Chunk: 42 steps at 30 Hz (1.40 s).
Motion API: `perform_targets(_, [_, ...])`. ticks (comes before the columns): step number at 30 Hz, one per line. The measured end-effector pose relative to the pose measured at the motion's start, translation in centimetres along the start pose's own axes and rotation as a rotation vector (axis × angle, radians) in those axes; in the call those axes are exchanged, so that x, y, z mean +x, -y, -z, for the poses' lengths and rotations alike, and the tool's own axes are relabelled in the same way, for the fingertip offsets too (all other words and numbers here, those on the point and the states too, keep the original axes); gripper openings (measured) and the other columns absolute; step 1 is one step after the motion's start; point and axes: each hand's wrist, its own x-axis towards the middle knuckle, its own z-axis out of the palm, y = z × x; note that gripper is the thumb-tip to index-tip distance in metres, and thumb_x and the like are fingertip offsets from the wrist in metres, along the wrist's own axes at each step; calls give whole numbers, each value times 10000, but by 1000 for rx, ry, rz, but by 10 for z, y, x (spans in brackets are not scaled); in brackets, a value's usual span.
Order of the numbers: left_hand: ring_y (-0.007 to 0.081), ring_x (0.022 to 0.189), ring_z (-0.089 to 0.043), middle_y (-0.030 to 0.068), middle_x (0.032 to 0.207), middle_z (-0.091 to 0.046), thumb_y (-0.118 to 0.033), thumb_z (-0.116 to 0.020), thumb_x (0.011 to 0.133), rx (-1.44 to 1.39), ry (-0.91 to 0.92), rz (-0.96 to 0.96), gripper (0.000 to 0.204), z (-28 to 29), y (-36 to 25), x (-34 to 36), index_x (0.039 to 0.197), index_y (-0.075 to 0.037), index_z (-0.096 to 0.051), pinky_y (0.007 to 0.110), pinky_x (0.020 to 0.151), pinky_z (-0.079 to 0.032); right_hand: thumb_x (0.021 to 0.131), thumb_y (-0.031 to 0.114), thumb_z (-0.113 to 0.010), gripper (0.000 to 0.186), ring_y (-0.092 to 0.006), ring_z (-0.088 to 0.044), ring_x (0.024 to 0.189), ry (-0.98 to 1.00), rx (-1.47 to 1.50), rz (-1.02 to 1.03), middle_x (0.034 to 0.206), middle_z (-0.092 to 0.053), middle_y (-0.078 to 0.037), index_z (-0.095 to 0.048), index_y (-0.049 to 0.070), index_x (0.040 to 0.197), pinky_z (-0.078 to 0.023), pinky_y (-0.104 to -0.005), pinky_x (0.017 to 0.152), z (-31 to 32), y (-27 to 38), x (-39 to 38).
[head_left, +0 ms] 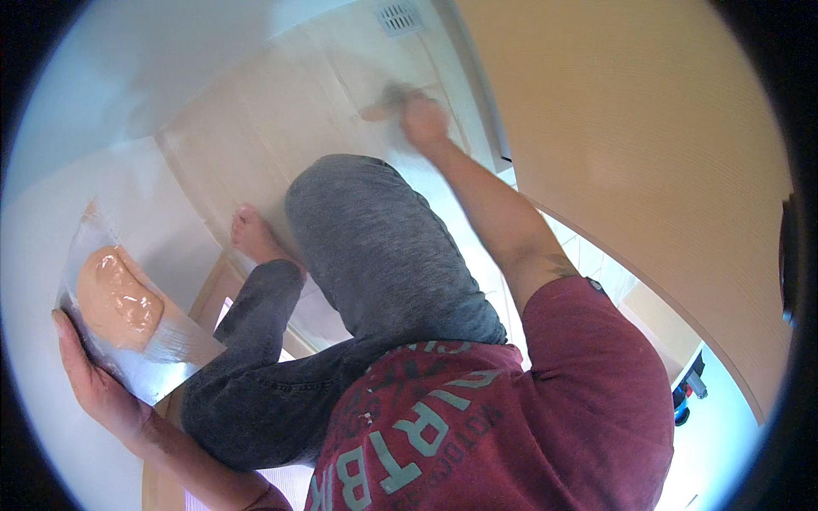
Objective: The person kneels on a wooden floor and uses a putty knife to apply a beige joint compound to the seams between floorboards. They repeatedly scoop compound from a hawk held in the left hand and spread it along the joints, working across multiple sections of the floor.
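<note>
Bright, pale walls (102, 187), bent by the fisheye lens, around a beige surface (256, 128) crossed by long, faint lines. Along the right side, a large, light wood-toned panel (630, 111). At lower centre, a crouching person's maroon T-shirt (596, 400) with printed lettering, then dark grey jeans (383, 238), one knee raised. At far left, a shiny metal sheet (170, 370), bearing a thick, glossy mound of peach-coloured paste (119, 298) on its middle. Of the two hands, left hand (102, 392) holding the sheet at its lower-left edge, some fingers out of sight. Left of the raised knee, a bare foot (256, 234). Right hand (423, 123) stretched forward over the beige surface, well apart from the sheet, closed around something. Near the top edge, a small, slotted grey grate (399, 19). Smallest, in the right hand's grip, a tool (381, 111), too blurred to tell its exact shape or whether touching the surface.
</note>
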Motion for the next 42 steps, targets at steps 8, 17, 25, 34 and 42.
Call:
perform_targets(8, [217, 1185, -635, 167, 1324, -629, -332, -503, 1100, 5, 30, 32, 493, -18, -2, 0, 1382, 70, -551, 356, 1023, -511, 883, 132, -554, 254, -397, -699, 999, 361, 224, 76, 1057, -715, -235, -738, -20, 968, -579, -521, 831, 3, 49, -50])
perform_targets(17, [244, 1280, -576, 167, 1405, -581, -394, -490, 1097, 22, -23, 89, 559, -6, 3, 4, 1433, 52, -519, 383, 1102, -443, 844, 206, -657, 256, -397, -719, 982, 26, 344, -588, 1028, -747, -227, -775, -2, 935, -569, -457, 857, -71, 39, -2])
perform_targets(25, [238, 1260, -581, 152, 1385, -587, -424, -519, 1081, 84, -63, 95, 590, -14, -1, 2, 1431, 52, -523, 380, 1083, -446, 878, 183, -623, 305, -426, -711, 997, 56, 597, -500, 1042, -728, -279, -717, -84, 992, -565, -477, 882, -24, 131, 95])
perform_targets(34, [236, 1271, -574, 151, 1402, -577, -413, -519, 1084, 84, -77, 87, 582, -11, -2, 8, 1438, 49, -518, 372, 1088, -445, 886, 197, -639, 285, -372, -729, 999, -28, 524, -753, 1007, -744, -261, -745, -50, 983, -575, -487, 847, -35, -8, 5])
perform_targets(42, [234, 1269, -566, 152, 1380, -584, -403, -529, 1081, 135, -11, 61, 575, -22, -3, 5, 1420, 62, -528, 386, 1098, -429, 908, 297, -592, 422, -446, -683, 1089, 62, 494, -465, 1120, -705, -305, -711, -35, 1141, -524, -493, 966, 7, 73, 85])
